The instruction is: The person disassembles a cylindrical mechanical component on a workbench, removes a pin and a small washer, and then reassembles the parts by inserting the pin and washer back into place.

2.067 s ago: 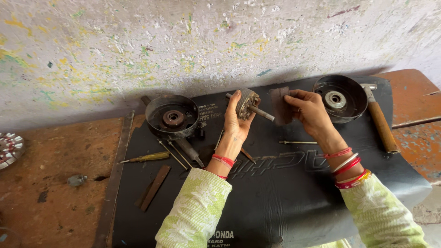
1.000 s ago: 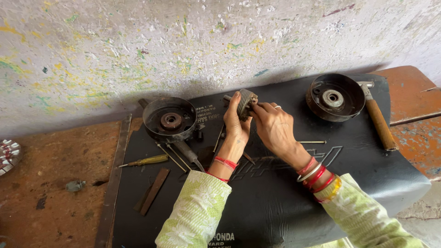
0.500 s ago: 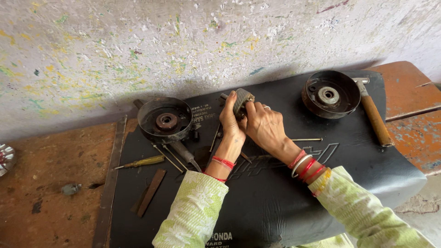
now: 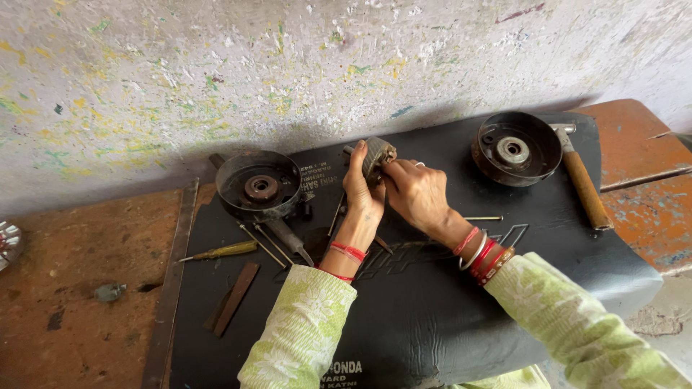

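1. Head view, left hand (image 4: 362, 189): raised above the black mat (image 4: 447, 302), fingers curled in a closed grip around a small grey metal part (image 4: 377, 156), held upright near the wall.
2. Right hand (image 4: 417, 193): just beside the left, fingertips pressed together on the right side of the same metal part; a ring shows on one finger.
3. Metal part: held between both hands, off the mat, roughly midway between the two round drums; its finer shape is too small to tell.
4. Wrists: red bangles (image 4: 481, 253) with a pale one on the right wrist, red bands on the left; both sleeves pale green with a light pattern.
5. Left drum (image 4: 259, 185): dark round metal housing with a hub in the middle, lying on the mat's upper left corner, left of the hands.
6. Right drum (image 4: 516, 148): similar dark housing with a bright centre hub, on the mat's upper right.
7. Hammer (image 4: 582, 181): wooden handle, metal head, touching the right drum's right edge.
8. Screwdriver (image 4: 223, 251): yellow handle, lying at the mat's left edge, below the left drum.
9. Flat metal strip (image 4: 235, 298): rusty brown, lying slanted on the mat, below the screwdriver.
10. Thin rod (image 4: 484, 218): lying on the mat, just right of the right wrist.
11. Surface (image 4: 86, 274): worn, rust-coloured, carrying the mat, set against a paint-flecked pale wall (image 4: 216, 72).
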